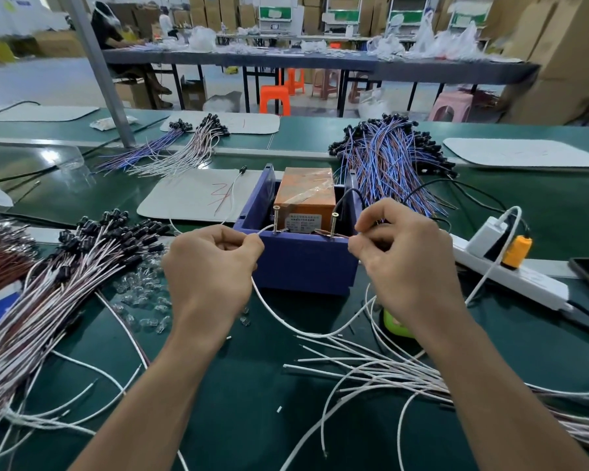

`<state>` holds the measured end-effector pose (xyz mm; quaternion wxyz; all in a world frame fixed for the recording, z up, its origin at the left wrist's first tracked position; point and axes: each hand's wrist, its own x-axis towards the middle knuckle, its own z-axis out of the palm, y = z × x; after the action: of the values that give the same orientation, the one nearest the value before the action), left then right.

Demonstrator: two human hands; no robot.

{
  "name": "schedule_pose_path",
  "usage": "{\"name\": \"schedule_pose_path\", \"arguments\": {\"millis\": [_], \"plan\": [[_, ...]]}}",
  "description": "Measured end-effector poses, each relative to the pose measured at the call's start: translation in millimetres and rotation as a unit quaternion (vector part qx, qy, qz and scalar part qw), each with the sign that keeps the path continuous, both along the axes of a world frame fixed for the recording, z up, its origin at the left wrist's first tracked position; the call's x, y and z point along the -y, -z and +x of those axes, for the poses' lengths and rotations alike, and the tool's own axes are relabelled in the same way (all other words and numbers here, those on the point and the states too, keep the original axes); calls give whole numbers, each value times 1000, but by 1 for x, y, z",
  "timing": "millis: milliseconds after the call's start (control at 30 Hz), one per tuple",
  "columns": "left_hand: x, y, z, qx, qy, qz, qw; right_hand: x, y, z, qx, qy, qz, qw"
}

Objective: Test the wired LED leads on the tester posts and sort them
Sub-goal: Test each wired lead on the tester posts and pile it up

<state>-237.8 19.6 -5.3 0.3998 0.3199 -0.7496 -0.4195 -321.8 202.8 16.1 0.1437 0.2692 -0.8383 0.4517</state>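
Mid-frame, left hand and right hand each pinched an end of the white lead, ends pointing inward, apparently touching the screw posts.

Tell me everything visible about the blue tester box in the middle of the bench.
The blue tester box looks like plastic, open-topped, upright on the green bench. Inside sits a labelled orange block wrapped in clear tape. Two upright screws stand on its front rim: left screw and right screw. A black cable enters from the right. The left hand pinches a white wire at the left screw; the right hand pinches a brown wire end at the right screw.
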Motion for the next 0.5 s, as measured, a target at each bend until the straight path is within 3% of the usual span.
{"name": "schedule_pose_path", "arguments": {"millis": [500], "plan": [[2, 3, -2, -9, 0, 5, 1000, -5, -2, -9, 44, -28, -45, 998]]}}
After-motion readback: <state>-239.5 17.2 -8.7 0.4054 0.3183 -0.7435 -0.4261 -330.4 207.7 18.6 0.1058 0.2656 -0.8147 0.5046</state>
